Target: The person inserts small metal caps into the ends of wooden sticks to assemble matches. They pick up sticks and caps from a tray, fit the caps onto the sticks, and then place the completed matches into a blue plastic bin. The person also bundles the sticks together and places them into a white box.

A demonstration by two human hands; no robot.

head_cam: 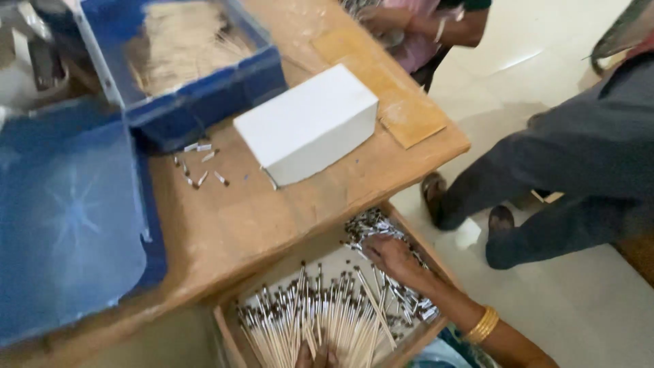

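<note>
Blue trays: far left on the wooden table, one holding pale sticks.
Left hand: near edge, only the fingertips show among the sticks; grip cannot be told.
Sticks: dark-tipped, heaped in the open wooden box below the table.
White box: mid-table, closed.
Right hand: fingers curled over a bunch of sticks at the box's far right corner.
Other people: far right, one standing, another walking past.
</note>
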